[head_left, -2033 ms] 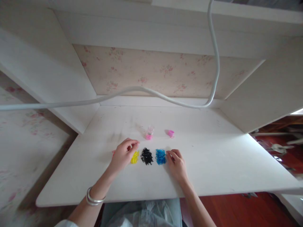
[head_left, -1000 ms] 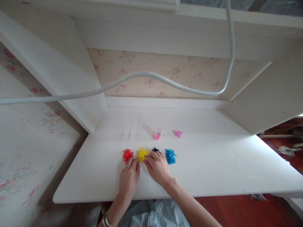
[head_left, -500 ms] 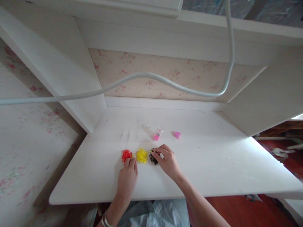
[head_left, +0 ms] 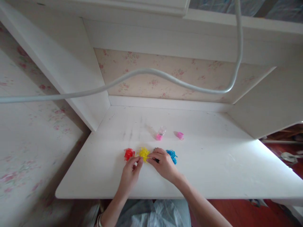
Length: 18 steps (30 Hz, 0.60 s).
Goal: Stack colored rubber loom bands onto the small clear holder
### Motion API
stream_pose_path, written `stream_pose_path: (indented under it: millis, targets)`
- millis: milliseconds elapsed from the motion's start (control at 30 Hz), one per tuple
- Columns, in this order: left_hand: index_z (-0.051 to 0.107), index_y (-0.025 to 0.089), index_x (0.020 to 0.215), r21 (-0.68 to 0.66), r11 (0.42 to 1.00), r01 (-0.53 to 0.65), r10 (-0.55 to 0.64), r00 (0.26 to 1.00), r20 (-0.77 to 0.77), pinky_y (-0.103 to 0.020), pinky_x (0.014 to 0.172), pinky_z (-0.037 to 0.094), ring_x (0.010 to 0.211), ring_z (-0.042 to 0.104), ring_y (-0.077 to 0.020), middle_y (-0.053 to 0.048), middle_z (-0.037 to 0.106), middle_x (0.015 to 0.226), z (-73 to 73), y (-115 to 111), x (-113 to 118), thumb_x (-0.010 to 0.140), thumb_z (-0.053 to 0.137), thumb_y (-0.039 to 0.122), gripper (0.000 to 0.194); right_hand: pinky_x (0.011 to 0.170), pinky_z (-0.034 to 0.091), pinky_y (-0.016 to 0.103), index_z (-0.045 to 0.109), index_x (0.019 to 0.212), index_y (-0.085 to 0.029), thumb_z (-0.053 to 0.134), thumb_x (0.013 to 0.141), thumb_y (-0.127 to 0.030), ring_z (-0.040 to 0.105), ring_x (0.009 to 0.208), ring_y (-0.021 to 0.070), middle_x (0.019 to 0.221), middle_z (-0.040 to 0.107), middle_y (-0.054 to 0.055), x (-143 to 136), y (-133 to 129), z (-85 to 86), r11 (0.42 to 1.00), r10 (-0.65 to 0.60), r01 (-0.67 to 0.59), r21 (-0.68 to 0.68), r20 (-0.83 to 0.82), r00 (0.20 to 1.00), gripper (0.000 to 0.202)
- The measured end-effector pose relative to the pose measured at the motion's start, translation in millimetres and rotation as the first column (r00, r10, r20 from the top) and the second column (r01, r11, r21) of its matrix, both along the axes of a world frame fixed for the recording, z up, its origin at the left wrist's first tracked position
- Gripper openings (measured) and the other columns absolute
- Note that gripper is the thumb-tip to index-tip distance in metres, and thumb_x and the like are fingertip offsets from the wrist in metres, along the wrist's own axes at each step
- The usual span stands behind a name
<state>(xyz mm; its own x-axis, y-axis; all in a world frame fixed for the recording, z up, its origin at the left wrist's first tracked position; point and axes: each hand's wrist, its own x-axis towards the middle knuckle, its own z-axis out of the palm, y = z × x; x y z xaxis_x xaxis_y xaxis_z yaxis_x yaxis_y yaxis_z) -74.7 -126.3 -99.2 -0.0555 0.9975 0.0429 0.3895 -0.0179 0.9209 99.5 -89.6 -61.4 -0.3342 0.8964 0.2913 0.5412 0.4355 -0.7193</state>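
Note:
Four small heaps of thin strands or bands lie in a row: red, yellow, black and blue. My left hand is at the near edge of the yellow heap, thumb and finger pinched together. From the right, my right hand reaches over the black heap and hides most of it. Its fingertips are also pinched, close to the left ones by the yellow heap. Whatever lies between the fingers of either hand is too small to make out.
Behind the heaps lie a clear container with a pink end and a small pink item. A pale cable crosses in front of the view. White panels flank the white desk.
My right hand has moved left from the black heap toward the yellow one, uncovering the blue heap. My left hand has shifted slightly right, away from the red heap. The view has shifted slightly.

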Motion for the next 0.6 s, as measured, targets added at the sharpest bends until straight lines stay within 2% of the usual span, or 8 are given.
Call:
stream_pose_path:
  millis: [133,233,333,500,600]
  targets:
    - [0.067,0.018,0.1,-0.112,0.992,0.064,-0.052,0.993,0.108,-0.025,0.054,0.048,0.068,0.062,-0.0157,-0.006,0.068,0.089,1.4,6,2,0.086,0.049,0.05,0.039,0.074,0.048,0.026,0.072,0.091,-0.026,0.058,0.088,-0.036,0.06,0.08,0.0138,0.084,0.064,0.003,-1,-1,0.8,0.997,0.045,-0.045,0.062,0.004,0.999,0.018]
    - [0.067,0.018,0.098,-0.103,0.993,0.05,-0.034,0.987,0.157,-0.024,0.055,0.047,0.066,0.06,-0.0141,-0.005,0.068,0.09,-0.2,7,5,0.085,0.052,0.048,0.036,0.073,0.047,0.026,0.073,0.09,-0.027,0.056,0.088,-0.036,0.059,0.079,0.0138,0.084,0.064,0.003,2,-2,-0.1,0.996,0.052,-0.054,0.076,0.027,0.998,0.019]
    - [0.066,0.018,0.099,-0.092,0.995,0.036,-0.022,0.989,0.143,-0.024,0.056,0.048,0.065,0.059,-0.0135,-0.005,0.067,0.089,1.6,6,10,0.086,0.052,0.047,0.035,0.073,0.046,0.025,0.073,0.092,-0.027,0.054,0.09,-0.034,0.059,0.08,0.0137,0.084,0.063,0.003,6,-4,-1.3,0.997,0.031,-0.032,0.066,0.019,0.999,0.02]
    - [0.066,0.018,0.097,-0.011,0.998,0.069,-0.069,0.998,0.0,-0.025,0.062,0.05,0.071,0.061,-0.0149,-0.005,0.066,0.088,7.5,3,13,0.089,0.047,0.044,0.033,0.073,0.047,0.024,0.072,0.094,-0.026,0.051,0.091,-0.03,0.059,0.081,0.0131,0.089,0.062,0.003,7,-11,-0.2,1.0,0.003,-0.003,-0.009,-0.072,0.997,0.021]
    - [0.064,0.02,0.101,0.071,0.997,0.04,-0.021,0.966,-0.256,-0.026,0.063,0.051,0.07,0.062,-0.0149,-0.005,0.067,0.091,5.7,0,7,0.092,0.044,0.04,0.029,0.065,0.046,0.022,0.071,0.094,-0.025,0.049,0.091,-0.031,0.058,0.078,0.0125,0.089,0.06,0.004,13,-8,4.6,0.999,-0.054,0.053,-0.012,-0.113,0.992,0.023]
